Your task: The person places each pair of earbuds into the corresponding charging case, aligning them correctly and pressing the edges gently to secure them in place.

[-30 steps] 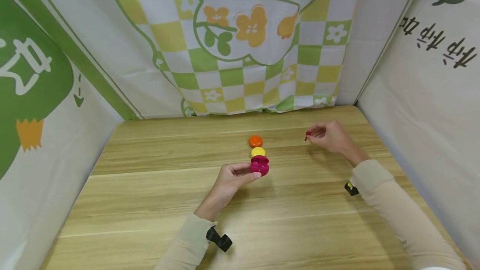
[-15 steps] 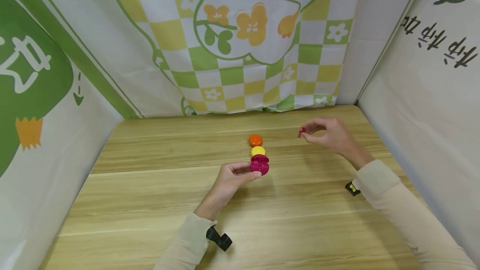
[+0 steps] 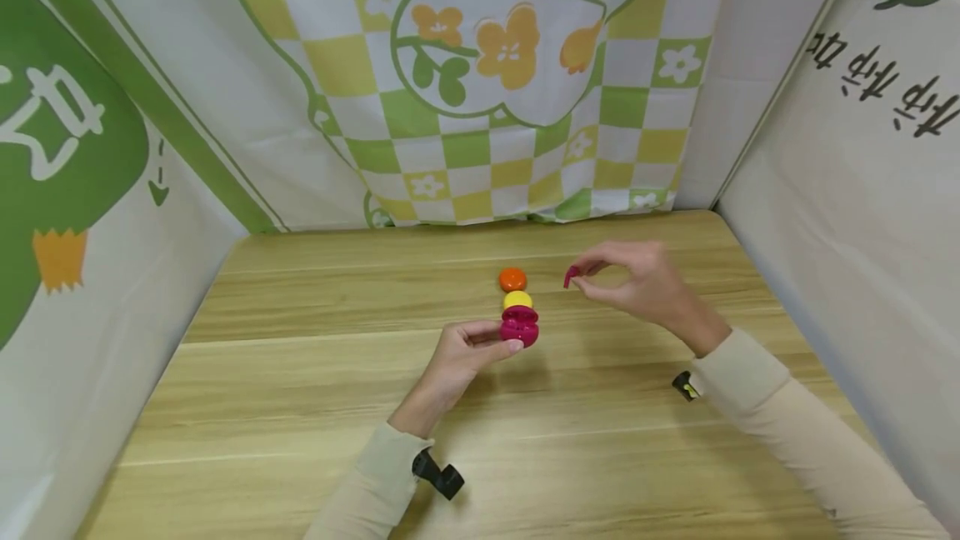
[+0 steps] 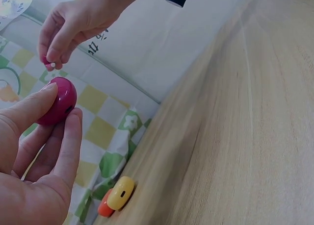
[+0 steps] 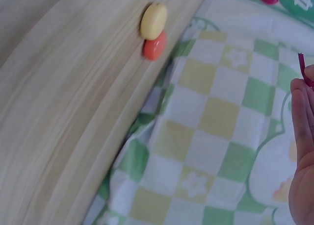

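A magenta earbud case (image 3: 520, 328) with its lid raised is held above the table by my left hand (image 3: 457, 363), thumb in front and fingers behind. In the left wrist view the rounded case (image 4: 63, 101) shows a small dark port on its side. My right hand (image 3: 637, 283) pinches a magenta earbud (image 3: 571, 275) by its head, stem pointing down, to the right of the case. The earbud (image 5: 302, 65) also shows at the right edge of the right wrist view, where much of that hand is out of frame.
Behind the magenta case, a yellow case (image 3: 518, 300) and an orange case (image 3: 513, 279) lie closed on the wooden table (image 3: 315, 407). A checkered cloth (image 3: 465, 148) hangs at the table's far edge, with printed white panels on both sides.
My right hand has moved left with the earbud, closer to the magenta case, and the earbud's stem has come into clearer view. My left hand and the case have stayed nearly still.
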A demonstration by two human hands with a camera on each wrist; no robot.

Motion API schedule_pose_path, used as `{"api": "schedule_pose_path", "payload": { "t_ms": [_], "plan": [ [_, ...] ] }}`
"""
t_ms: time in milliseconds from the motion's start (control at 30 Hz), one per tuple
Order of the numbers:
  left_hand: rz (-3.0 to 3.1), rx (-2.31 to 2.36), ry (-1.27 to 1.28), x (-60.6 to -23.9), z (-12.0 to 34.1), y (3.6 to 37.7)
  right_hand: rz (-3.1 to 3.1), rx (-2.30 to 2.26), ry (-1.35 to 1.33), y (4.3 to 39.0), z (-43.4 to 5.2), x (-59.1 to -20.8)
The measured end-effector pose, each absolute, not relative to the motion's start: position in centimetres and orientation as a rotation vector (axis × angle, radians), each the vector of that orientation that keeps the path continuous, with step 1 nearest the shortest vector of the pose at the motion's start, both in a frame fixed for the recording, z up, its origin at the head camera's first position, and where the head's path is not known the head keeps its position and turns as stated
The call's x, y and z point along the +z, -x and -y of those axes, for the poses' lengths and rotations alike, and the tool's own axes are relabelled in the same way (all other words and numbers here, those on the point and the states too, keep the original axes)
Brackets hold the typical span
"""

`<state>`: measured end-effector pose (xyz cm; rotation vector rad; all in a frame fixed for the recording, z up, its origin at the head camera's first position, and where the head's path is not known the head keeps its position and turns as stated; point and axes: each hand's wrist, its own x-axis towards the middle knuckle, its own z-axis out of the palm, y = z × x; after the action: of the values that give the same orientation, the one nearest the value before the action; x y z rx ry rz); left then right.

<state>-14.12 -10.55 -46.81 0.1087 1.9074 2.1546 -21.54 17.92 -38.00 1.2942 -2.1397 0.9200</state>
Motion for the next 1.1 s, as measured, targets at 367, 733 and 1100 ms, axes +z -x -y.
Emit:
{"api": "schedule_pose_path", "payload": {
  "t_ms": [367, 733, 1100],
  "plan": [
    [-1.878, 2.176, -0.145, -46.7, 10.6, 14.2, 2.052, 0.86, -1.485, 19.9, -14.8, -37.8],
    [-1.867, 2.187, -0.191, -46.7, 10.7, 14.2, 1.907, 0.733, -1.575, 19.4, -13.3, -39.7],
    [-1.851, 2.186, -0.209, -46.7, 10.6, 14.1, 1.864, 0.653, -1.61, 19.2, -12.8, -40.6]
  ]
}}
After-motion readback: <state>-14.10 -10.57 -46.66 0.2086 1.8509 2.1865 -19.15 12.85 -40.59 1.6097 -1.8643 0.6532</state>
